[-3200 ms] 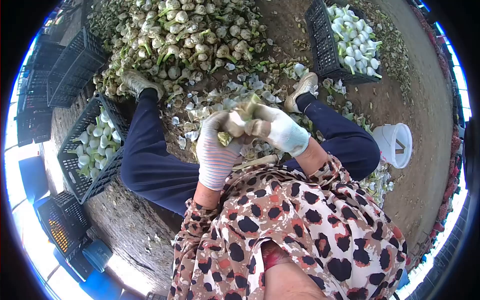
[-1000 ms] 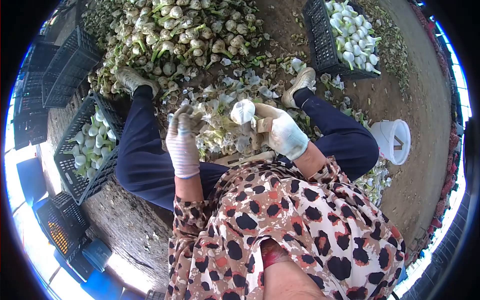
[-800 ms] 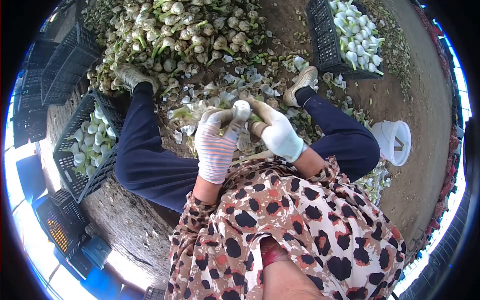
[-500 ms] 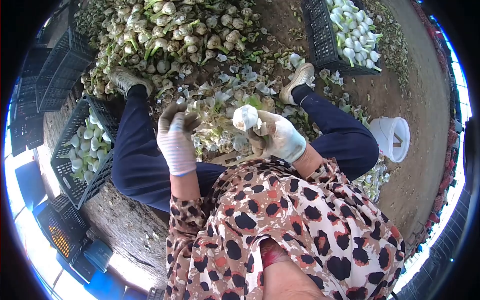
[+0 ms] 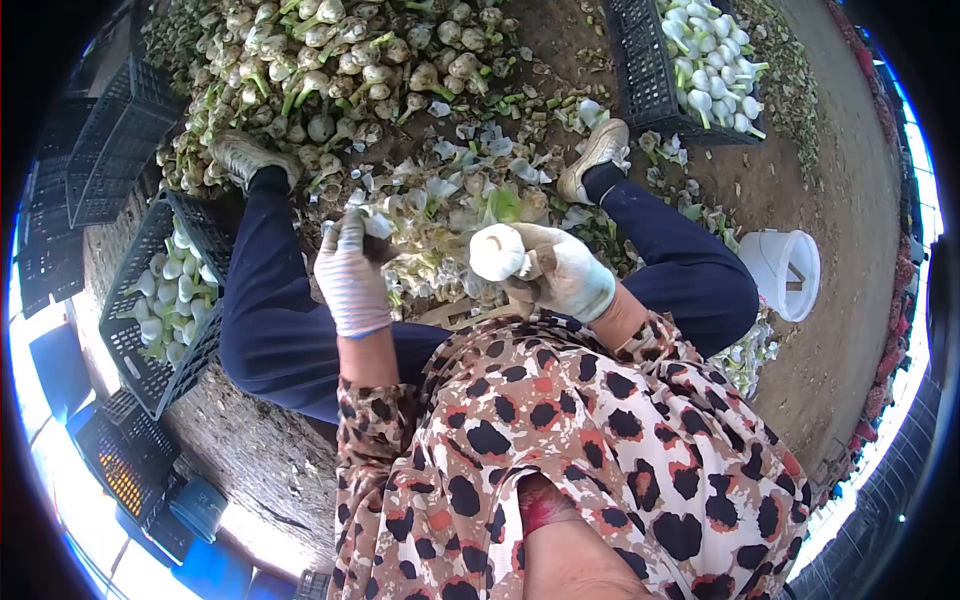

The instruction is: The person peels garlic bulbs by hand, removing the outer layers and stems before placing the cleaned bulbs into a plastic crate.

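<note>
A peeled-looking white garlic bulb sits in the fingers of my right hand, which wears a white glove with dirty fingertips. To the left of it, apart from the bulb, my left hand in a striped glove pinches a pale piece of garlic skin. Scattered skins and leaf scraps cover the ground below both hands, between my feet.
A big heap of untrimmed garlic lies ahead. Black crates of cleaned white garlic stand at left and far right. Beside my right knee is a white bucket. More black crates are stacked at far left.
A pale piece of skin now shows at my left fingertips, where the fingers were loosely curled before. The bulb has turned a little and shifted slightly down in my right hand.
</note>
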A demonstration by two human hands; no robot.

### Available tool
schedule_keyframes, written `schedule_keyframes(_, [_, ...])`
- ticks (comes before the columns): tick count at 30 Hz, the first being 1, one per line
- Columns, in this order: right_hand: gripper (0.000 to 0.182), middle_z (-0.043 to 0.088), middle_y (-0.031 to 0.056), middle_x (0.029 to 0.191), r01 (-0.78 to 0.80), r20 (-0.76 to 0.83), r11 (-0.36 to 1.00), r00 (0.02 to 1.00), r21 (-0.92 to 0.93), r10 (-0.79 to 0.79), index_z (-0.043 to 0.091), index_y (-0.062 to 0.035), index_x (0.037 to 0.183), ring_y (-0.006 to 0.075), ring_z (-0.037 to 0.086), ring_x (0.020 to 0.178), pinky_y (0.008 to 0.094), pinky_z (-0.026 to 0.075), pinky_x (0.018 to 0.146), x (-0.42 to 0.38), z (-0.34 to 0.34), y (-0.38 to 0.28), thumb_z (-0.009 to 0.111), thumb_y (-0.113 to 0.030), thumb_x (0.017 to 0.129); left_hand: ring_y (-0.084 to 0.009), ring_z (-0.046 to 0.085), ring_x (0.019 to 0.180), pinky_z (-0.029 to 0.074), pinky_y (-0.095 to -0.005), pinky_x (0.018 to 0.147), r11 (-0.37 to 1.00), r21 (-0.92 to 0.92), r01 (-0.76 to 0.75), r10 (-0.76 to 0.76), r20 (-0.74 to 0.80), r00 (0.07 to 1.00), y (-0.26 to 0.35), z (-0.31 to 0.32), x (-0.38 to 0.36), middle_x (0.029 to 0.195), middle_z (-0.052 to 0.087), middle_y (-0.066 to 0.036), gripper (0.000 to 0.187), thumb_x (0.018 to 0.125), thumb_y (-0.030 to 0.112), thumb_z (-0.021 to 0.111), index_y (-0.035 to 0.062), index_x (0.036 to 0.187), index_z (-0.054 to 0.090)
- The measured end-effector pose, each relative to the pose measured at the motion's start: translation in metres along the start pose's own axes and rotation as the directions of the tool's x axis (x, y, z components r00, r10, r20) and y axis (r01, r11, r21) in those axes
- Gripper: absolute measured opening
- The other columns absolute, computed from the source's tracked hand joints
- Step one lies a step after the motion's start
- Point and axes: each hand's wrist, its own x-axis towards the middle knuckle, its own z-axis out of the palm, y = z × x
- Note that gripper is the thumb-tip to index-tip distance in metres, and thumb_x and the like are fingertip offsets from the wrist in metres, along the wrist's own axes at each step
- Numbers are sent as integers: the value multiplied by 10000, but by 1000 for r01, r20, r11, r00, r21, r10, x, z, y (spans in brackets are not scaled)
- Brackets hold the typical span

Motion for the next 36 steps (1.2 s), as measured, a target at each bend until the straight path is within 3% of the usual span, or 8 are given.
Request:
schedule_keyframes(7, [503,658,121,994,4,-183,995,983,103,15,523,12,1312,174,622,727,309,487,538,12,-3,4,659,-224,888,-154,648,933,513,-279,862,954,242,-179,81,366,927,1,22,-35,1075,682,-93,257,945,61,610,-49,1176,636])
schedule_keyframes(9, [466,663,134,1078,91,93,957,988,276,-121,508,8,1336,201,663,813,330,532,579,14,-33,0,606,-131,903,-153,646,931,517,-283,873,947,299,-117,0,363,932,-18,14,-33,1050,687,-96,257,947,67,611,-52,1174,640])
schedule_keyframes(16, [282,618,143,1003,738,-550,593,656,323,-517,568,-14,1111,228,620,862,366,574,695,-4,-117,-212,503,7,838,-154,661,896,545,-285,832,897,438,57,-212,315,925,-46,21,-22,1027,686,-89,252,959,108,597,-41,1154,654])
schedule_keyframes(19, [154,658,136,984,791,-349,594,521,-145,-779,595,-85,1045,286,669,870,485,577,744,-10,-127,-275,543,-196,953,-150,665,884,538,-284,828,913,408,30,-178,330,927,-48,18,-27,987,703,-85,238,956,120,598,-32,1125,668])
schedule_keyframes(23, [324,652,147,1083,312,-376,792,750,-525,-545,586,-24,1196,251,673,920,358,597,704,45,-135,-260,619,-157,902,-104,598,802,495,-258,775,904,405,133,-274,314,909,-52,18,-17,890,703,-43,217,963,167,641,-33,1018,703])
schedule_keyframes(27, [532,655,227,1218,-353,-310,-45,870,-935,-384,541,12,1354,282,632,1125,354,503,944,145,-108,-188,614,-235,889,-67,534,767,456,-243,719,827,541,152,-361,304,881,-52,18,-4,838,665,4,279,940,264,700,-11,988,708])
schedule_keyframes(29, [673,587,261,1314,-588,-547,-120,796,-800,-260,497,0,1399,371,555,1245,397,430,1047,211,-145,-155,653,-377,864,-64,521,770,447,-235,717,878,410,248,-365,237,900,-56,28,-2,857,663,8,262,936,237,705,-10,1023,695])
schedule_keyframes(36, [360,680,252,1050,-579,-610,260,565,-773,-556,658,-26,1065,442,615,1037,485,487,882,280,-198,-94,653,-309,841,-132,635,879,502,-273,833,803,552,225,-363,153,919,-52,36,12,955,720,-90,270,935,178,668,-41,1094,676])
